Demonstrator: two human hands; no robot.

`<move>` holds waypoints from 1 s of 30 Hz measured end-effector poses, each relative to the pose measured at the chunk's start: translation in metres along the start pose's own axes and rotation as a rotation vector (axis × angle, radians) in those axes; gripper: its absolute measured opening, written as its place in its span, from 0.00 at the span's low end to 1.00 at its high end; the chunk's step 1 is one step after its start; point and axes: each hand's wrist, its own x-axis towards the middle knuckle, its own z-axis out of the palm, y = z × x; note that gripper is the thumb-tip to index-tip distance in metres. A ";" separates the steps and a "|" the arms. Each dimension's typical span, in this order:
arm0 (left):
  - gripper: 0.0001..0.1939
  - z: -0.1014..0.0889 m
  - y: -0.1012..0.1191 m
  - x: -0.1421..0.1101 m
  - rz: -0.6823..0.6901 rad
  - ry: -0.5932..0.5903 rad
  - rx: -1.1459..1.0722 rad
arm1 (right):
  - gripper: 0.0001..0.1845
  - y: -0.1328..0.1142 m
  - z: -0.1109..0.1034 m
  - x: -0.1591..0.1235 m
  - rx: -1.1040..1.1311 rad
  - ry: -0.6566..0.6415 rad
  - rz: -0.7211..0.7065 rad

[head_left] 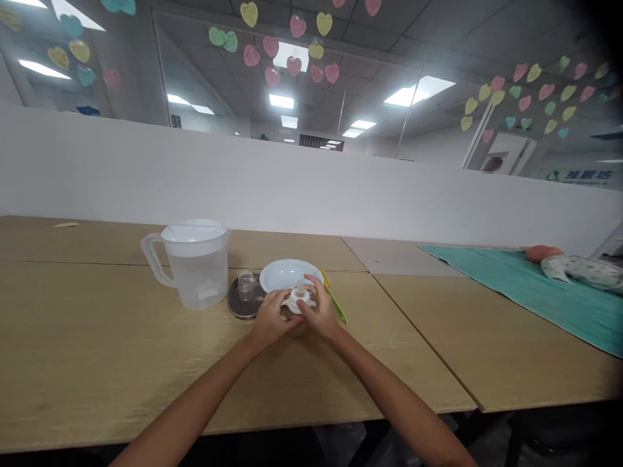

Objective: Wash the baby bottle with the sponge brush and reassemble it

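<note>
Both hands are wrapped round a baby bottle (298, 301) with a white collar, side handles and a clear teat pointing up. My left hand (270, 319) grips its left side, fingers closed. My right hand (321, 310) closes on the right side, thumb against the collar. Most of the bottle's body is hidden behind the fingers. Just beyond it stands a white bowl (287, 267). To the left, a round metal tray (236, 305) carries a clear cap (246, 282). A green and yellow brush (339, 307) lies beside my right hand, partly hidden.
A clear lidded pitcher (200, 275) with water stands left of the tray. On the right, a doll (577, 266) lies on a green mat (491, 279). A low white wall (292, 188) with glass above borders the wooden table (97, 363).
</note>
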 end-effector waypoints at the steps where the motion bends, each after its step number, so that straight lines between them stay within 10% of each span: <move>1: 0.29 0.000 0.000 0.000 -0.003 0.003 0.004 | 0.27 0.000 0.002 0.000 0.000 -0.018 0.012; 13: 0.46 -0.003 0.003 -0.005 -0.040 -0.021 0.024 | 0.16 -0.004 -0.004 0.007 -0.045 -0.141 0.053; 22: 0.50 -0.023 -0.018 0.004 0.321 -0.137 0.210 | 0.19 0.001 0.009 -0.003 -0.152 -0.007 0.044; 27: 0.33 -0.051 -0.071 0.008 -0.043 0.067 0.384 | 0.23 0.003 0.009 -0.005 -0.168 0.002 0.056; 30: 0.27 -0.056 -0.093 0.008 -0.124 -0.085 0.464 | 0.22 0.002 0.010 -0.005 -0.158 -0.003 0.058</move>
